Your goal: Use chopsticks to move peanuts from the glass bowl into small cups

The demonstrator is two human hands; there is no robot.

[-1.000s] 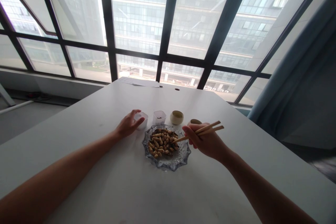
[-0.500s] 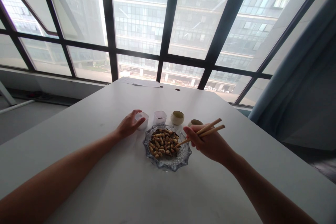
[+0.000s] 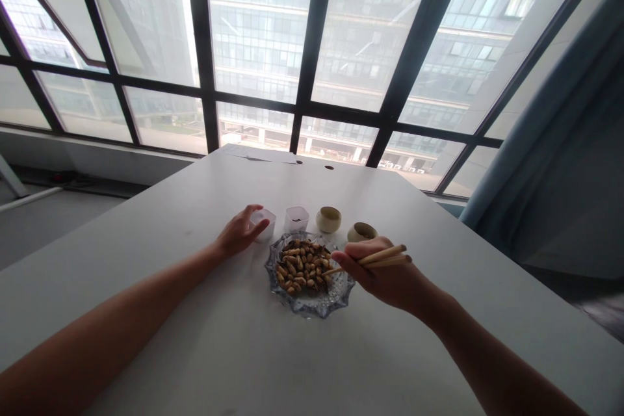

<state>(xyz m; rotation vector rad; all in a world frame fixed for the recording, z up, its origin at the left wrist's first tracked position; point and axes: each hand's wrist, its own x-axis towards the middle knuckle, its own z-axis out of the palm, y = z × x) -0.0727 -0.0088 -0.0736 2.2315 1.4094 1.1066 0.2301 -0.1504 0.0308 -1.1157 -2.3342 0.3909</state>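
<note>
White table (image 3: 273, 364), surface being lit from a window (image 3: 263, 26) beyond its far edge. Left hand (image 3: 241, 231): a clear plastic cup (image 3: 264, 229) is being clasped from its left side, thumb on the near wall, forefinger at the rim, the fingers spread to the cup's width; how firmly it is being gripped cannot be told. Right hand (image 3: 385, 279): a pair of wooden chopsticks (image 3: 383, 255) is being held, fingers closed narrowly about the shafts, thick ends being pointed towards the right edge of the surface. The tips are being kept close together at the right side of a heap of peanuts (image 3: 302, 266); whether a nut is being pinched cannot be told. Dark, slender pieces are being mixed among the nuts, mostly towards the back.

The heap is being contained in a scalloped glass bowl (image 3: 312, 309), about midway between the left and right edges. Bare glass is being shown at the bowl's near right. Behind it, a second plastic cup (image 3: 296, 224) is being flanked by the clasped one and a pale round cup (image 3: 328, 221); small dark bits are being held inside. Another round cup (image 3: 361, 233), nearer the right edge, is being partly hidden by the right hand. Paper (image 3: 258, 155) is being supported by the far left corner.
</note>
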